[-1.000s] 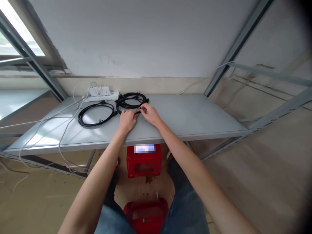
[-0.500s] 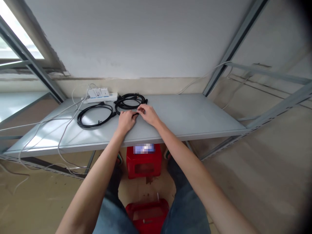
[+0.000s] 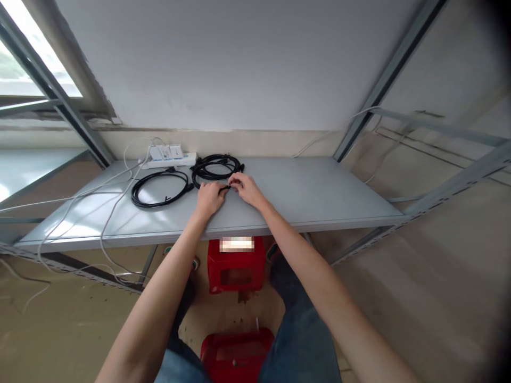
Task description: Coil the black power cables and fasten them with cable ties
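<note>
My left hand (image 3: 211,199) rests low on the grey shelf, its fingers closed round a piece of black cable (image 3: 224,188). Close beside it on the right, my right hand (image 3: 246,189) pinches at the end of that same piece; the fingertips hide most of what they grip. Just behind both hands lies a bundle of black coiled cables (image 3: 207,174), partly covered by them. Farther left, a separate black cable coil (image 3: 138,200) lies flat, with a small tie sticking up from its front.
A white power strip (image 3: 187,159) with white adapters (image 3: 165,152) stands against the wall. White cords (image 3: 104,226) run across the left side and over the edge of the shelf (image 3: 303,197). Below are red stools (image 3: 235,260) between my legs. Metal posts (image 3: 359,125) frame the shelf.
The view has shifted slightly. My right hand has drawn a little away from the left, so more of the black piece shows between them. The coils lie as before.
</note>
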Demonstrator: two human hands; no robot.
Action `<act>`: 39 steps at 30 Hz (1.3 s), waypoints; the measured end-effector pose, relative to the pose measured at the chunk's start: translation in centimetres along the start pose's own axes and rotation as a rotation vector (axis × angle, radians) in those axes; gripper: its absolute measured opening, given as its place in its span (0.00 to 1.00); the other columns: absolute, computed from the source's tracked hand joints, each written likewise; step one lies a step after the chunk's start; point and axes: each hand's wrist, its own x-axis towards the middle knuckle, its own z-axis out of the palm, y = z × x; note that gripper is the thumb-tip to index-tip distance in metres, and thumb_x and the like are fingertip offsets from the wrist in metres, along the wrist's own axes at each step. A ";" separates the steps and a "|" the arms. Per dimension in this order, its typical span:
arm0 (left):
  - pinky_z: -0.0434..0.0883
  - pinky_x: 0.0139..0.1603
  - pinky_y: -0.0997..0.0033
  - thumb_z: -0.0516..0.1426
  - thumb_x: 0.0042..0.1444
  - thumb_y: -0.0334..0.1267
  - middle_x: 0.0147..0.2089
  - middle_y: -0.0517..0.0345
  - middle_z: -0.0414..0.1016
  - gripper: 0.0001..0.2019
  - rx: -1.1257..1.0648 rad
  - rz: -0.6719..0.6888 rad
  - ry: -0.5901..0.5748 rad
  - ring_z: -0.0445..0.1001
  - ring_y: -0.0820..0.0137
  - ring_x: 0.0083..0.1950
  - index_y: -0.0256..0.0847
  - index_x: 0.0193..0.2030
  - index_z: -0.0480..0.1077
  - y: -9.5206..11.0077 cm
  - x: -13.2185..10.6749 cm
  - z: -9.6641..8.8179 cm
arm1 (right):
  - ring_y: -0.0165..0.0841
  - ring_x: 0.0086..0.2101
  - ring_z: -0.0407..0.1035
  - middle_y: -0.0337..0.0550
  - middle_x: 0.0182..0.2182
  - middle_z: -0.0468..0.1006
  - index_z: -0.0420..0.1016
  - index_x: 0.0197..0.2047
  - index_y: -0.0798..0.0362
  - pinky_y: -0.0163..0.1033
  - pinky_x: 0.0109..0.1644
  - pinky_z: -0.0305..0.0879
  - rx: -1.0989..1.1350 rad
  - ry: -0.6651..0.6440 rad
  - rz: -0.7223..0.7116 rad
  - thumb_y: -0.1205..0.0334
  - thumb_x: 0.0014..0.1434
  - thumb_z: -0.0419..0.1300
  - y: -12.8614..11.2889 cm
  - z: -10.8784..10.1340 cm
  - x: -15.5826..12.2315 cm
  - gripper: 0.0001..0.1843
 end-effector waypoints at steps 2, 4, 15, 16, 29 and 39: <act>0.68 0.58 0.53 0.52 0.71 0.42 0.52 0.47 0.86 0.17 0.003 0.003 -0.001 0.80 0.49 0.57 0.49 0.51 0.84 -0.1 0.0 0.0 | 0.34 0.34 0.69 0.40 0.36 0.75 0.75 0.37 0.50 0.39 0.45 0.68 0.060 -0.034 0.018 0.70 0.60 0.54 0.4 0.1 0.1 0.09; 0.68 0.58 0.52 0.52 0.71 0.41 0.52 0.46 0.86 0.17 0.005 0.006 -0.008 0.80 0.49 0.57 0.49 0.51 0.84 -0.1 0.1 0.0 | 0.34 0.35 0.69 0.39 0.35 0.75 0.75 0.36 0.50 0.39 0.44 0.68 0.108 -0.054 0.023 0.70 0.59 0.55 0.6 0.1 0.3 0.08; 0.68 0.56 0.53 0.51 0.71 0.42 0.50 0.46 0.86 0.18 0.007 0.004 -0.029 0.81 0.50 0.56 0.49 0.49 0.84 -0.1 0.0 -0.2 | 0.37 0.41 0.69 0.41 0.36 0.73 0.78 0.31 0.52 0.43 0.51 0.66 0.107 -0.101 0.034 0.68 0.60 0.61 0.3 -0.2 0.7 0.06; 0.68 0.56 0.53 0.51 0.71 0.42 0.50 0.46 0.86 0.18 0.006 0.005 -0.028 0.81 0.50 0.56 0.48 0.49 0.84 -0.1 0.0 -0.2 | 0.37 0.41 0.69 0.42 0.37 0.73 0.77 0.31 0.52 0.43 0.51 0.66 0.106 -0.104 0.033 0.67 0.61 0.62 0.3 -0.2 0.7 0.06; 0.66 0.58 0.54 0.52 0.71 0.40 0.53 0.45 0.86 0.18 -0.009 -0.012 -0.032 0.80 0.49 0.58 0.46 0.54 0.84 0.1 0.0 -0.2 | 0.34 0.36 0.66 0.39 0.31 0.73 0.74 0.31 0.52 0.39 0.46 0.63 0.058 -0.032 0.035 0.44 0.71 0.58 0.5 0.1 0.4 0.23; 0.66 0.58 0.54 0.52 0.72 0.40 0.53 0.46 0.86 0.19 -0.004 -0.021 -0.032 0.79 0.50 0.59 0.45 0.56 0.83 0.1 0.1 -0.2 | 0.33 0.32 0.71 0.36 0.29 0.76 0.70 0.39 0.49 0.39 0.42 0.67 0.052 0.066 0.057 0.62 0.60 0.62 0.5 0.3 0.2 0.04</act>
